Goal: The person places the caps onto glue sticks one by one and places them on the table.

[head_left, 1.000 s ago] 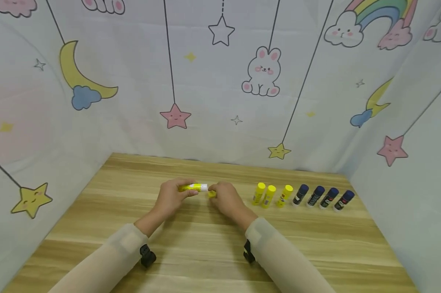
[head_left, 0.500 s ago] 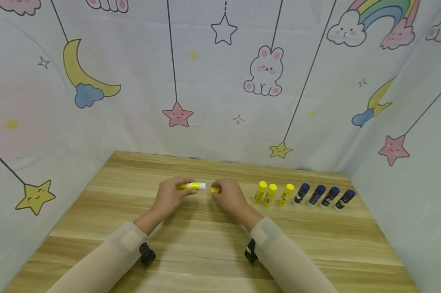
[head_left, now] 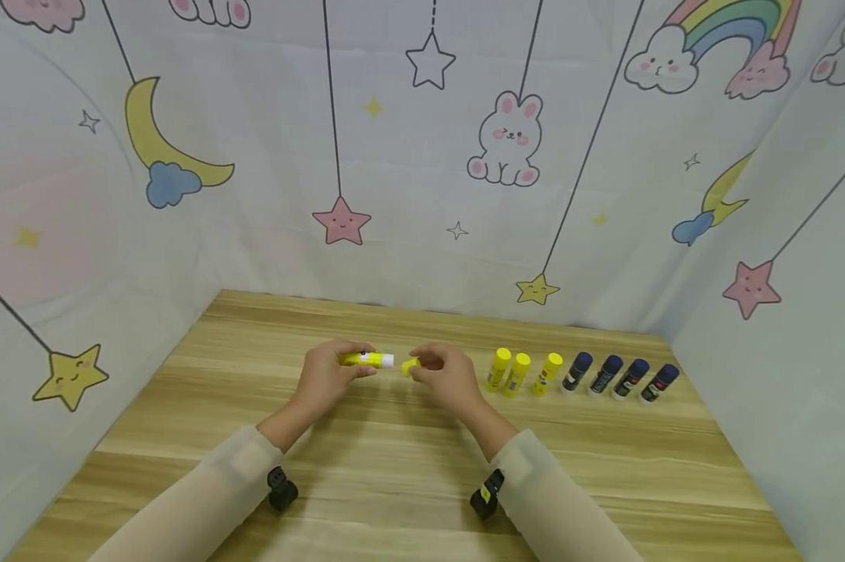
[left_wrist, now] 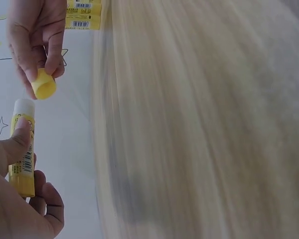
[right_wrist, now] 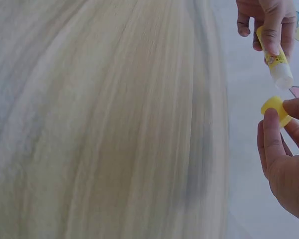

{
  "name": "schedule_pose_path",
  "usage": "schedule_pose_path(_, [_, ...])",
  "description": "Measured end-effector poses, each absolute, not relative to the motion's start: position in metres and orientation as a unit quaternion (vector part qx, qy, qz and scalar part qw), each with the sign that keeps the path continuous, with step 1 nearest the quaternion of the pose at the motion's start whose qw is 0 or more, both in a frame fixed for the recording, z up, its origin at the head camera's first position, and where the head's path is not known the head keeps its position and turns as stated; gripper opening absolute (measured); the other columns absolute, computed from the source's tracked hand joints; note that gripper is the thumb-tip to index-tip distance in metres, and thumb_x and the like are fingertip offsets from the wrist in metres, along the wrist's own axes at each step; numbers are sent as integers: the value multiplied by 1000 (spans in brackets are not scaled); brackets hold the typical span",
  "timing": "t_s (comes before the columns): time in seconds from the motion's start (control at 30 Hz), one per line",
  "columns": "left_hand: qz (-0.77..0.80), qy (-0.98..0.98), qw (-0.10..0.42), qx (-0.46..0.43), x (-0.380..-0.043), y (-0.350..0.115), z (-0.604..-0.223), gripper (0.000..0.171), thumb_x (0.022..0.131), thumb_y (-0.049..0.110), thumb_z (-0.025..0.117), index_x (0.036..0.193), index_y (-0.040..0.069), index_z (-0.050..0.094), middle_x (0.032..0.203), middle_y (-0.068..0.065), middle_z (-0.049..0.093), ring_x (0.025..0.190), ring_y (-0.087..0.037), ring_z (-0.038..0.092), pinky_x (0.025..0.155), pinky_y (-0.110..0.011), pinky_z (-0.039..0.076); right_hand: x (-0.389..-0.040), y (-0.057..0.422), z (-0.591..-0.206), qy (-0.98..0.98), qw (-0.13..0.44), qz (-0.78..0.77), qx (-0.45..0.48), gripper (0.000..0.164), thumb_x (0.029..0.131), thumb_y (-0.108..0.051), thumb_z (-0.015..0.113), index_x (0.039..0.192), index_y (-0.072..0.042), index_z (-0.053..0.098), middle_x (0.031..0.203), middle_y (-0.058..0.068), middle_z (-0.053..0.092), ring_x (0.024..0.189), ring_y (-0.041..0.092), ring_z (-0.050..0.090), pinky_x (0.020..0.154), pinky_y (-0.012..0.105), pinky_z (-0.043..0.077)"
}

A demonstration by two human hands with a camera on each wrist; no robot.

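Note:
My left hand [head_left: 328,371] grips a yellow glue stick [head_left: 370,359] by its body, its white uncapped end [left_wrist: 24,106] pointing toward the right hand. Between thumb and fingertips my right hand [head_left: 449,375] pinches the yellow cap [head_left: 410,365]. In the left wrist view the cap's hollow opening shows, tilted beside the glue stick's white end. A small gap separates cap and stick. Both are held over the wooden table.
To the right stand several yellow glue sticks [head_left: 516,375] and several dark blue glue sticks [head_left: 607,376] in a row, all capped and upright. The wooden table [head_left: 394,484] meets a printed curtain [head_left: 408,257] at its back edge.
The right hand has turned and its fingers have shifted round the cap, which now shows more openly. The left hand and glue stick stay nearly in place.

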State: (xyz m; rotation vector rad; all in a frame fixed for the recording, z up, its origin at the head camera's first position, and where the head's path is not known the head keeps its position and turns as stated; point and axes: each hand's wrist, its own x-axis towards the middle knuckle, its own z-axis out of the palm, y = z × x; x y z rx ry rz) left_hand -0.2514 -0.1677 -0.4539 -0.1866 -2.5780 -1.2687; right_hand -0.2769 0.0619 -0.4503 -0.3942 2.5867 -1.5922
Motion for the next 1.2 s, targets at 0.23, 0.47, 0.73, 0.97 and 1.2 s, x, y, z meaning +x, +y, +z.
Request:
schedule_pose_path(0.23, [-462,-876,128,-61,-250,-164,-456,35,78,15,87,112,10,78,116,-10,74,108,-29,68,86,-43,58,-275,66,-455,769,86,-625,-97,33,94,-21,75,124,-8,71,124,9,66,110,23,64,92,39,56])
schedule_pose_path(0.47, [-466,-874,128,-57,-250,-161,-457,35,77,14,88,111,10,79,115,-10,74,107,-27,68,85,-42,59,-274,68,-458,738,93,-663,-86,35,93,-18,77,124,-4,70,123,11,64,107,20,63,92,38,57])
schedule_pose_path(0.73, [-494,-862,110,-39,-251,-160,-458,36,77,14,89,111,12,79,117,-11,74,109,-28,67,85,-40,58,-272,63,-460,699,103,-701,-90,29,94,-8,73,121,2,67,117,14,64,103,22,67,93,35,57])
schedule_pose_path(0.97, [-523,-846,96,-31,-252,-160,-460,35,75,13,90,109,15,80,118,-9,74,107,-26,65,84,-38,57,-270,59,-460,705,101,-696,-88,31,95,-8,72,123,5,65,113,16,65,103,23,68,93,33,57])
schedule_pose_path(1.2, [-530,-843,90,-33,-252,-159,-461,35,75,13,90,108,15,80,118,-10,73,108,-26,65,84,-37,58,-268,57,-461,708,108,-692,-88,32,96,-11,72,124,3,65,115,15,66,104,23,69,93,33,56])
